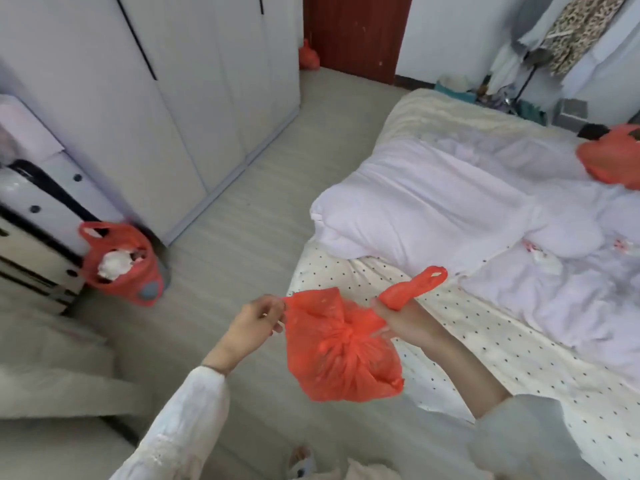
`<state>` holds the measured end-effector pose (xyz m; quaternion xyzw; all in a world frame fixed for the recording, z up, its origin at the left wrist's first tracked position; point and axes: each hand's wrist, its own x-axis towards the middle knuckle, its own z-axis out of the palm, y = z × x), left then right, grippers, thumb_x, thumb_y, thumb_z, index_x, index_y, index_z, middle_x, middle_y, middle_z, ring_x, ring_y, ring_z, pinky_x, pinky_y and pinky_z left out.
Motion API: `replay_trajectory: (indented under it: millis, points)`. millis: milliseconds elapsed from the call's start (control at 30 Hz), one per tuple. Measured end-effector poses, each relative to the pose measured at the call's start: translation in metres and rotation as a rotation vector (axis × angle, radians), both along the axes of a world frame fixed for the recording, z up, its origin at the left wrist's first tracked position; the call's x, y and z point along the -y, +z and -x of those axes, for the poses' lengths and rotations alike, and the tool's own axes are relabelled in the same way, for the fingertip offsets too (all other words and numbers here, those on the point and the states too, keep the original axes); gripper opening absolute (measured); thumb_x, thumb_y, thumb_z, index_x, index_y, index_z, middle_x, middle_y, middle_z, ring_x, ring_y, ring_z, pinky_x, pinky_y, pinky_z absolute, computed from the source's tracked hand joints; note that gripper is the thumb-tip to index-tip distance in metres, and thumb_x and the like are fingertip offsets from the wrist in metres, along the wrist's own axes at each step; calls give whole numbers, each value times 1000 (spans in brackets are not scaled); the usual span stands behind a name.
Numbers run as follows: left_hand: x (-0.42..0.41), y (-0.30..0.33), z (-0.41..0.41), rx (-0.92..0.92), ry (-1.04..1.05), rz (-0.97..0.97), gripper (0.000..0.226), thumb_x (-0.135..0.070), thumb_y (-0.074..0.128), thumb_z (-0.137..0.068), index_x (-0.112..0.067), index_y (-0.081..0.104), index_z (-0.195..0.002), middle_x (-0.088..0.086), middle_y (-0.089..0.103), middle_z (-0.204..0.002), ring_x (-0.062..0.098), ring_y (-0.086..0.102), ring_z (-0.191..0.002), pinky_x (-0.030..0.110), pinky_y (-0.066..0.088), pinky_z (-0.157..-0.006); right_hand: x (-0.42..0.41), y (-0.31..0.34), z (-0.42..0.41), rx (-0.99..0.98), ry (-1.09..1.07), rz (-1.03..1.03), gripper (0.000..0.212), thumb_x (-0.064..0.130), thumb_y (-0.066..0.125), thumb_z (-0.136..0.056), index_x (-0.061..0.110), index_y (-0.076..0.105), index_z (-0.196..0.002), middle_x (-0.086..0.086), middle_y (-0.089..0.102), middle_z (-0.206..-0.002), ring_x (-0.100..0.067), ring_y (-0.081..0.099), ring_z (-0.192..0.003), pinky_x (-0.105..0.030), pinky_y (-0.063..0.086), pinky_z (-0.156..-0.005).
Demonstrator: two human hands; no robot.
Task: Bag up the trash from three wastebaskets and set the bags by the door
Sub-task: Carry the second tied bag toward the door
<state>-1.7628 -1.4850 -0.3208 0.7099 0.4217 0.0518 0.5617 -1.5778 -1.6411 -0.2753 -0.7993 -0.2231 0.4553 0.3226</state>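
A filled red trash bag [341, 355] hangs in the air between my hands, knotted at its middle. My left hand [256, 318] pinches one handle at the bag's left. The other handle is gripped by my right hand [391, 315] and sticks up past the fist as a red loop. On the floor at the left stands a wastebasket [130, 271] lined with an open red bag, white crumpled trash inside. A tied red bag [308, 57] sits on the floor beside the dark red door [356, 32] at the back. Another red bag [613, 157] lies on the bed at the far right.
The bed [485, 271] with white bedding fills the right side, close to my right arm. White wardrobes [166, 98] line the left wall, a suitcase [31, 220] beside the wastebasket. Bare floor [242, 209] runs between bed and wardrobes to the door. Clutter stands in the back right corner.
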Motion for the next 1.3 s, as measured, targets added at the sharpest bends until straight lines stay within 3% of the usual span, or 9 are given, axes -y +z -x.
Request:
replay_trajectory:
  millis: [133,333,433,633,767,900,1000,1167,1300]
  points:
    - [-77,12,33,64,121,-44,29,-8,38,-95,-19,51,-73,1,55,-67,-6,52,-43,5,40,-47,-96,9,24,-14,60,-45,24,36,49,-92,15,60,-86,-11,72,-94,-24,72,-82,-36,56,-84]
    - [-179,4,45,75,214,-34,27,-11,39,-95,-19,54,-75,0,57,-68,-5,53,-45,7,42,-49,-231,15,24,-139,112,-126,21,28,46,-96,10,56,-94,-6,67,-77,-12,66,-62,-19,54,-63]
    - [-242,-1,38,64,248,-23,27,-11,38,-96,-18,55,-76,1,58,-70,-6,55,-46,6,41,-48,-305,10,12,-255,80,-144,13,26,47,-96,14,47,-100,-1,60,-87,-22,63,-67,-24,52,-66]
    - [-385,11,-18,27,260,-55,27,-16,37,-96,-21,55,-77,-2,60,-72,-1,56,-49,15,40,-54,-455,15,-55,-211,42,-122,22,24,48,-95,11,40,-110,-24,57,-123,-19,63,-54,-25,51,-62]
    - [-473,33,-73,43,208,-70,25,-17,37,-96,-21,55,-78,-2,61,-74,12,55,-61,19,40,-58,-530,22,-111,-194,52,-125,46,28,48,-95,-3,42,-128,-20,56,-128,-28,66,-73,-24,55,-67]
    - [-551,33,-131,48,141,-53,26,-17,37,-96,-21,55,-79,-1,61,-75,13,56,-63,17,42,-58,-602,23,-165,-195,-21,-182,40,29,47,-95,5,50,-126,-19,65,-109,-13,66,-60,-27,56,-71]
    - [-612,22,-178,36,102,-31,26,-15,37,-96,-19,56,-79,0,61,-76,14,56,-65,21,41,-61,-662,19,-209,-205,-101,-185,35,25,48,-95,3,50,-122,-23,65,-108,-27,66,-75,-38,53,-82]
    - [-735,1,-261,81,95,5,24,-10,40,-95,-18,57,-79,2,61,-76,16,56,-65,22,41,-60,-774,6,-294,-132,-158,-174,19,24,51,-94,13,55,-79,-7,62,-71,-7,62,-46,-20,54,-55]
    - [-838,6,-345,98,60,0,25,-10,40,-94,-19,58,-80,2,62,-77,16,57,-66,23,42,-62,-853,10,-361,-88,-234,-131,16,23,53,-93,9,57,-86,-8,61,-71,-4,61,-41,-16,53,-47]
